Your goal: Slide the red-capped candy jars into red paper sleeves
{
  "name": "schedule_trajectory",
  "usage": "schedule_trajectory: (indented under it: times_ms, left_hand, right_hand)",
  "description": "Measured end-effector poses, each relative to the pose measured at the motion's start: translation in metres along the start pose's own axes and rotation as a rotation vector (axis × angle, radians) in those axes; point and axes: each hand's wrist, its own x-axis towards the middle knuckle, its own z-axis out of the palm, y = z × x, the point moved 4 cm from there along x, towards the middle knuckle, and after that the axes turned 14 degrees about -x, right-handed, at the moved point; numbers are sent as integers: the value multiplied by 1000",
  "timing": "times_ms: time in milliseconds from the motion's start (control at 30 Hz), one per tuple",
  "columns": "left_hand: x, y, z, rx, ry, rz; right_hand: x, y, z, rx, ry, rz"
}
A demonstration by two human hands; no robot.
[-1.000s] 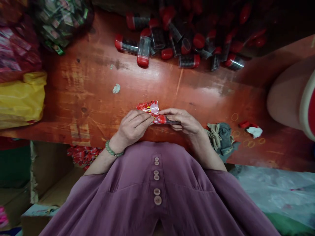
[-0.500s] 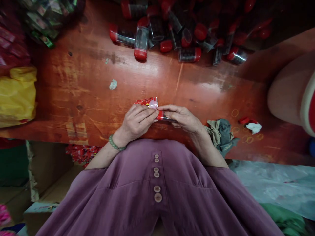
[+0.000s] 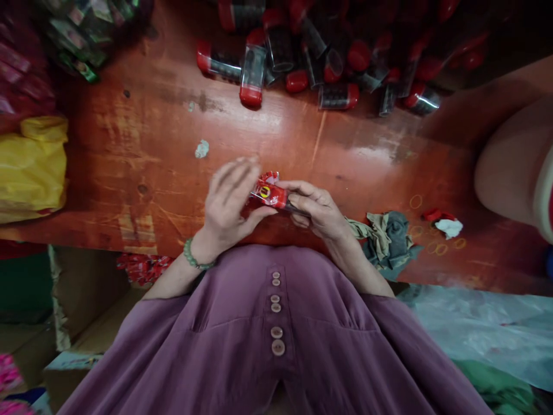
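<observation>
right hand (image 3: pixel 317 207) grips red packet (image 3: pixel 270 193), its yellow-ringed logo unreadable.

Left hand (image 3: pixel 228 199) spreads its fingers while right hand (image 3: pixel 317 206) stays pinched shut.

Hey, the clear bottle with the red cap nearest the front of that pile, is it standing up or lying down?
Lying down. The bottle rests on its side on the red table, its red cap pointing toward the person.

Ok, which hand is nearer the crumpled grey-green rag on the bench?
Right. The right hand sits just left of the rag, holding the red-wrapped tube; the left hand is beyond it.
</observation>
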Motion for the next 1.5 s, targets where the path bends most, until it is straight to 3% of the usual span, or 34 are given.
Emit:
schedule_trajectory:
  times_ms: [100, 200, 300, 400, 533, 700, 767, 900, 1100, 1267, 1367, 1500]
  left_hand:
    - [-7, 1, 1, -466, 186, -361]
    - [-13, 4, 20, -964, 200, -678]
    - [-12, 5, 30, -1141, 293, -813]
    - [-7, 2, 30, -1157, 395, -831]
    - [-2, -5, 29, -1157, 460, -798]
    - [-1, -14, 29, -1084, 543, -768]
    - [0, -14, 28, -1065, 543, -763]
    - [4, -13, 24, -1053, 536, -717]
    - [7, -10, 30, -1066, 481, -690]
    - [14, -6, 33, -1048, 428, -709]
    - [18, -7, 31, -1058, 373, -706]
    - [22, -13, 21, -1035, 434, -609]
  right_hand:
    - [-2, -9, 4, -143, 93, -102]
    - [-2, -18, 12, -347, 142, -239]
    - [-1, -22, 20, -548, 177, -374]
    - [2, -17, 23, -596, 188, -375]
    - [4, -4, 21, -446, 165, -268]
    - [2, -7, 21, -597, 375, -426]
    - [4, -6, 23, -602, 393, -445]
    - [9, 2, 25, -392, 330, -350]
    - [13, 6, 30, -262, 378, -313]
    - [25, 11, 36, 95, 215, -206]
    - [27, 7, 35, 92, 218, -208]
    - [26, 2, 37, 3, 248, -228]
